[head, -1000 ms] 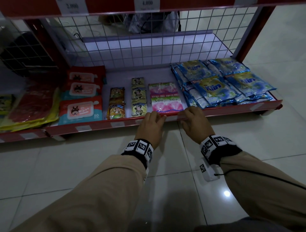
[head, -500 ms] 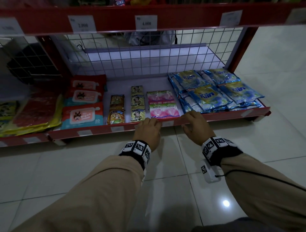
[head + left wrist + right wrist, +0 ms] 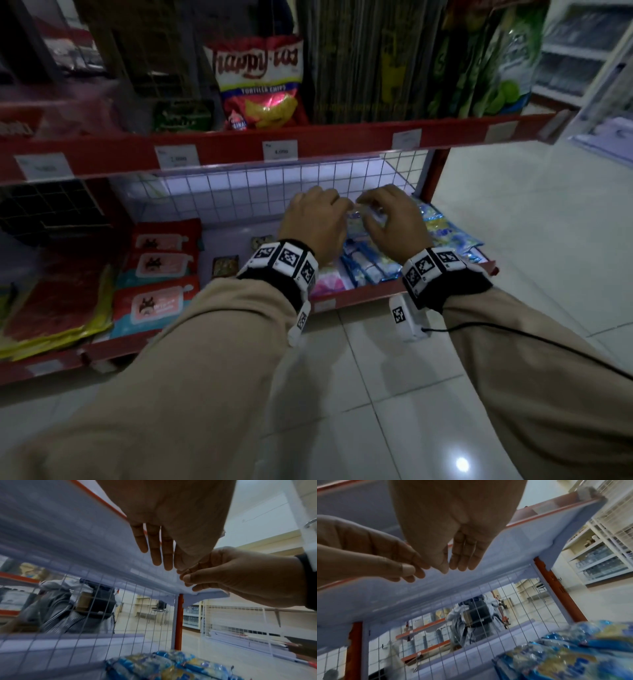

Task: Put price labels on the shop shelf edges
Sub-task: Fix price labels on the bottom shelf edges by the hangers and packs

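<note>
Since a moment ago your hands have lifted off the red front edge of the bottom shelf (image 3: 346, 301) and now hover together in the gap between that shelf and the shelf above (image 3: 342, 138). The wire grid back panel (image 3: 260, 192) closes the far side of this gap; the near side opens onto the tiled floor (image 3: 376, 394).

Your left hand (image 3: 317, 224) and right hand (image 3: 390, 222) are knuckles-up, fingertips meeting over the blue sachets (image 3: 442, 229). In the wrist views the left thumb and forefinger press together, other fingers straight; the right fingertips are bunched against them. Whether a label is pinched between them I cannot tell (nothing clear shows there).

White price labels (image 3: 280, 150) sit along the upper shelf's red edge, long sides running along the edge, faces toward you. A chip bag (image 3: 258, 82) stands above them. Red wipe packs (image 3: 161, 263) lie to the left on the bottom shelf.
</note>
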Demonstrator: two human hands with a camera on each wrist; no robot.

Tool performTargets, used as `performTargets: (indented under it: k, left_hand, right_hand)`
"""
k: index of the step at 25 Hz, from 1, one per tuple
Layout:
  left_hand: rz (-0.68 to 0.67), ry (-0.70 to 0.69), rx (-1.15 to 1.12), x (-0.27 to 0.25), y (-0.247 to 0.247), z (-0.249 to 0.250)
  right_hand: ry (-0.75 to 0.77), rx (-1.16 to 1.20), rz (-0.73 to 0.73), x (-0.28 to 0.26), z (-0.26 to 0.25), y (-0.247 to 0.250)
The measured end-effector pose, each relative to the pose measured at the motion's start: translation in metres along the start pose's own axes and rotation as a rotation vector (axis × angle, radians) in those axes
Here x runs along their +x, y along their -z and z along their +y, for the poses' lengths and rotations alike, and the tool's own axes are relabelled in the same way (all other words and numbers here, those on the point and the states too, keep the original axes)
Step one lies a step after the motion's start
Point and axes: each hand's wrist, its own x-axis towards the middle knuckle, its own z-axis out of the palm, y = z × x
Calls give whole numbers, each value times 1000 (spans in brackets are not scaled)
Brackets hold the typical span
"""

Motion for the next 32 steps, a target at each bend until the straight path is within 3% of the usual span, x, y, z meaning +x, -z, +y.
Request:
performTargets:
  k: [4,7,14,21,26,32]
  left_hand:
    - [106,-90,27,41,36,3]
    - [111,-100,50,59,49,1]
    - [154,-94,151,84,51,8]
    - [336,46,224,97,22,30]
    - [408,187,298,108,6,44]
    - [425,259,363,114,-2,63]
  right_hand:
    - [-9,-60,81,31,-9,41]
    - [-38,-148,99,43,-3,64]
    - [-146,-265,246,49,32,85]
    - [135,-258,353,64,69,79]
    - [313,-294,329,66,94,79]
    - [294,-277,267,76,98,85]
